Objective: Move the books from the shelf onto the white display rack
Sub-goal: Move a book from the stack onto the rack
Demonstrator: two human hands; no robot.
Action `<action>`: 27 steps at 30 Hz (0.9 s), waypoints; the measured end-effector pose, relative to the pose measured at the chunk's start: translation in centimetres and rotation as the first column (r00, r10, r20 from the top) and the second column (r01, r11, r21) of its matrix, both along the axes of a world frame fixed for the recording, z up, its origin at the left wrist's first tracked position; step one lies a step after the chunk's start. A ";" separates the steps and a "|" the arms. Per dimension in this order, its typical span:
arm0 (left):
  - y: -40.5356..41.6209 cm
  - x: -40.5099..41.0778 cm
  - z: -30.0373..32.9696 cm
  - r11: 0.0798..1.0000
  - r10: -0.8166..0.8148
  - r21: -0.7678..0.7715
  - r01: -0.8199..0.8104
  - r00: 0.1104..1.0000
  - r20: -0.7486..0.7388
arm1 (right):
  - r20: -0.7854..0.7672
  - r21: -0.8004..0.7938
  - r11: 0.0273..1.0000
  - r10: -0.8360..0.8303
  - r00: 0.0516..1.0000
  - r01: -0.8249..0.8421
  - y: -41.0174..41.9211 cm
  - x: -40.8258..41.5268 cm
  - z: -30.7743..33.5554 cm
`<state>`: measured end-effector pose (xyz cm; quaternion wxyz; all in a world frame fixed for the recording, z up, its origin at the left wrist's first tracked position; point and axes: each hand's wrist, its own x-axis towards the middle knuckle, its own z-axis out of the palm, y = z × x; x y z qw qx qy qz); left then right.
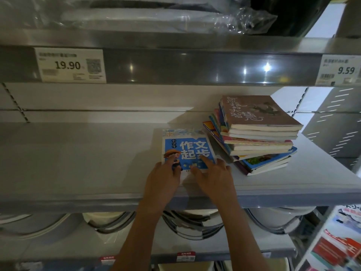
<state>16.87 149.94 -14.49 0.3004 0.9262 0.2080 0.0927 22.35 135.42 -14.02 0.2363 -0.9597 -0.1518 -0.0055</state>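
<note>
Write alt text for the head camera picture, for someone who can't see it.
Both hands, left hand and right hand, rest on the near end of a blue book lying flat on a grey shelf. An uneven stack of books sits just to its right. Price tags reading 19.90 and 9.59 hang on the shelf above.

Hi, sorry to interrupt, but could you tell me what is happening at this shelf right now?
A person is clearing books off a grey store shelf. Both hands are on a blue-covered book lying flat near the shelf's front edge: the left hand rests on its lower left corner, and the right hand lies across its lower right part with the fingers spread. It is not lifted yet. A tilted stack of books sits to its right, untouched.
</note>
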 end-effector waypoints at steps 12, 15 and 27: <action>-0.7 -1.1 3.1 0.868 0.204 -0.495 0.043 0.877 0.435 | -0.118 0.291 0.957 0.020 0.993 0.016 -0.5 0.5 0.4; -0.5 -1.3 3.7 0.817 0.276 -0.573 0.071 0.823 0.496 | -0.133 0.454 0.890 0.018 0.991 0.045 -0.4 0.0 0.5; 0.5 -4.1 3.0 0.785 0.207 -0.600 0.156 0.846 0.492 | -0.054 0.585 0.810 -0.017 0.998 0.045 0.8 -2.8 1.6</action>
